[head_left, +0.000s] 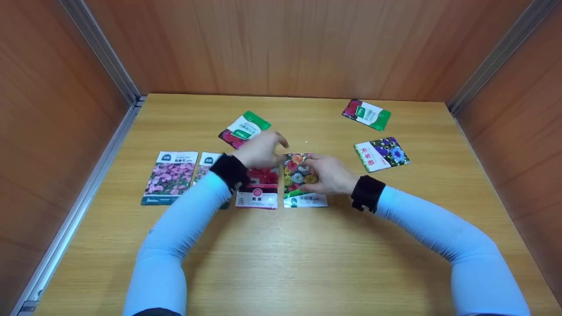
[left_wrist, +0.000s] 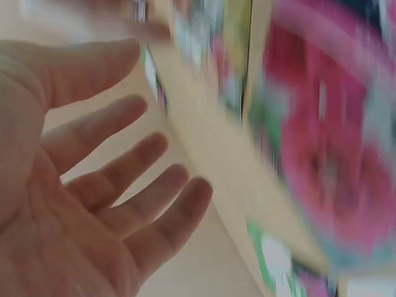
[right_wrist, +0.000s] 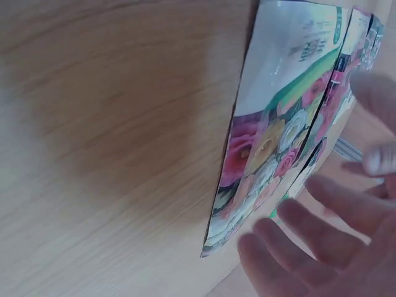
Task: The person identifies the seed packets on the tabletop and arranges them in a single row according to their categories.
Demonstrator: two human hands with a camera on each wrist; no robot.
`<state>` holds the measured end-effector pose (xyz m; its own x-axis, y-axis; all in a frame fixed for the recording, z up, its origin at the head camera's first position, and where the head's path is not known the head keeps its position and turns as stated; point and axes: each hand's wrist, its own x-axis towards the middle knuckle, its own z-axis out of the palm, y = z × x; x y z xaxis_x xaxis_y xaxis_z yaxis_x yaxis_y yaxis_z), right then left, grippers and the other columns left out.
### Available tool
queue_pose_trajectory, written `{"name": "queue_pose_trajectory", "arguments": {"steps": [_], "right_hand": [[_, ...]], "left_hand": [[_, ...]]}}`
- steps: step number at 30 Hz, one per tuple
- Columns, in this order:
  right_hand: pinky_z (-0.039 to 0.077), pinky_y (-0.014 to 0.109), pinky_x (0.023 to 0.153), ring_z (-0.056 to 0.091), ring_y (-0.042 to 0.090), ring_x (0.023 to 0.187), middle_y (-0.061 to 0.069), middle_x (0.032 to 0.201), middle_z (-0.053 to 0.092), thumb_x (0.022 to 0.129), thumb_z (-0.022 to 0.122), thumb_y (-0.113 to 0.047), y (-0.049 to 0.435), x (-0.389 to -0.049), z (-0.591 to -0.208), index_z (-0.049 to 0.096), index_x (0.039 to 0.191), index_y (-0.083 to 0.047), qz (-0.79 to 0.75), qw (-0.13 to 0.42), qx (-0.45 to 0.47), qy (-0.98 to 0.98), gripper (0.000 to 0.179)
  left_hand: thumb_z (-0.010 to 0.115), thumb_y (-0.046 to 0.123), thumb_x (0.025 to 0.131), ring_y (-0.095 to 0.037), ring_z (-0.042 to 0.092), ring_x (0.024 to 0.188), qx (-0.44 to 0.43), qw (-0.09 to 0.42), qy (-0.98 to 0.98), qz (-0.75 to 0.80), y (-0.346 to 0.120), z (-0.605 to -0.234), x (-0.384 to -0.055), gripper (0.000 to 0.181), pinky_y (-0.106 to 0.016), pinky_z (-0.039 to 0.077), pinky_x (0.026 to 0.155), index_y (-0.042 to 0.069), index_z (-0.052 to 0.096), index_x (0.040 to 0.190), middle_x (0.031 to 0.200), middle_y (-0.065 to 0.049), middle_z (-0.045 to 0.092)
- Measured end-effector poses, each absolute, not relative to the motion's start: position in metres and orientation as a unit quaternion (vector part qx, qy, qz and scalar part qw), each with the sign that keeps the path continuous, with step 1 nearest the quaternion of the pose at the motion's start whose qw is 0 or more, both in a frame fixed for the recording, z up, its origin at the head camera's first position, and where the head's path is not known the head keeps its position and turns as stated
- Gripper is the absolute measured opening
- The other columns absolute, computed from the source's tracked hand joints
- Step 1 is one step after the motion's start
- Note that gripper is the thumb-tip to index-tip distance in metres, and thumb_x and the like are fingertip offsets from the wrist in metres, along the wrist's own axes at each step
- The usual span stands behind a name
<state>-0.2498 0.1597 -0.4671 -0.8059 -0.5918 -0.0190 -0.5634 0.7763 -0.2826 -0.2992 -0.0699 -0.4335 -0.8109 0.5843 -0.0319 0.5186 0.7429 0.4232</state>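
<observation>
My left hand (head_left: pixel 261 149) hovers over the upper part of a red-flower seed packet (head_left: pixel 258 197). Its fingers spread loosely with nothing between them, as the left wrist view shows behind a blurred pink-red packet (left_wrist: pixel 322 142). At the right side of a seed packet with many-coloured blooms (head_left: pixel 295 175) is my right hand (head_left: pixel 329 175), thumb and fingers overlapping its edge in the head view. From the right wrist, that packet (right_wrist: pixel 266 148) lies flat, and the relaxed fingers (right_wrist: pixel 322 229) stand apart beside it, gripping nothing.
A pink-flower packet (head_left: pixel 170 180) and a partly covered packet (head_left: pixel 206 162) continue the row leftward. Behind my left hand lies a tilted green-and-white packet (head_left: pixel 246 127). Another green-topped packet (head_left: pixel 366 114) and a blue-flower packet (head_left: pixel 382 153) lie right. Wooden panels (head_left: pixel 281 48) surround the table.
</observation>
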Motion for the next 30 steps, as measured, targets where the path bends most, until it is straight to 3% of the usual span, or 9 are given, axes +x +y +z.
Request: {"name": "queue_pose_trajectory", "arguments": {"steps": [5,8,12,16,22,26,30], "right_hand": [[0.037,0.039,0.091,0.042,0.015,0.113,-0.005,0.128,0.042,0.066,0.061,-0.064,0.149,-0.263,-0.464,0.044,0.128,-0.025,-0.181,0.054,-0.241,0.952,0.075],[0.035,0.040,0.093,0.038,0.015,0.117,-0.005,0.132,0.038,0.066,0.060,-0.065,0.135,-0.275,-0.466,0.041,0.129,-0.027,-0.218,0.058,-0.219,0.949,0.076],[0.034,0.041,0.093,0.037,0.016,0.118,-0.004,0.133,0.037,0.068,0.059,-0.065,0.115,-0.291,-0.468,0.039,0.131,-0.025,-0.245,0.054,-0.202,0.947,0.077],[0.034,0.038,0.093,0.038,0.016,0.118,-0.002,0.133,0.038,0.071,0.058,-0.062,0.100,-0.304,-0.468,0.039,0.130,-0.023,-0.252,0.051,-0.186,0.948,0.074],[0.035,0.036,0.093,0.039,0.017,0.116,0.001,0.132,0.038,0.071,0.058,-0.061,0.096,-0.316,-0.472,0.039,0.131,-0.020,-0.241,0.044,-0.188,0.951,0.074],[0.035,0.037,0.092,0.039,0.017,0.115,0.001,0.131,0.039,0.068,0.056,-0.067,0.101,-0.321,-0.473,0.039,0.131,-0.020,-0.250,0.048,-0.169,0.952,0.081],[0.035,0.037,0.092,0.040,0.018,0.115,0.001,0.130,0.041,0.069,0.058,-0.064,0.104,-0.323,-0.474,0.039,0.131,-0.019,-0.268,0.049,-0.155,0.950,0.079]], "left_hand": [[0.067,0.035,0.076,-0.019,0.049,0.097,0.177,0.025,0.957,0.227,-0.107,-0.429,-0.346,0.046,-0.035,0.041,0.080,0.012,0.058,0.115,0.110,-0.005,0.055],[0.067,0.040,0.075,-0.022,0.048,0.092,0.107,0.028,0.967,0.228,-0.122,-0.437,-0.366,0.054,-0.036,0.041,0.077,0.013,0.054,0.120,0.108,-0.006,0.055],[0.068,0.043,0.072,-0.030,0.043,0.099,0.041,0.038,0.979,0.195,-0.131,-0.451,-0.382,0.066,-0.042,0.037,0.081,0.013,0.048,0.127,0.112,-0.012,0.051],[0.071,0.040,0.068,-0.035,0.043,0.099,0.010,0.048,0.986,0.159,-0.136,-0.462,-0.387,0.069,-0.045,0.035,0.082,0.009,0.045,0.125,0.109,-0.016,0.050],[0.071,0.035,0.068,-0.035,0.043,0.095,-0.011,0.071,0.989,0.128,-0.132,-0.464,-0.384,0.067,-0.051,0.039,0.074,0.009,0.042,0.123,0.103,-0.016,0.050],[0.076,0.038,0.062,-0.034,0.046,0.090,-0.019,0.054,0.991,0.122,-0.131,-0.463,-0.389,0.073,-0.050,0.041,0.071,0.007,0.043,0.119,0.099,-0.015,0.048],[0.079,0.036,0.059,-0.031,0.049,0.081,-0.014,0.030,0.992,0.124,-0.133,-0.466,-0.393,0.075,-0.046,0.042,0.068,0.005,0.042,0.117,0.092,-0.012,0.051]]}}
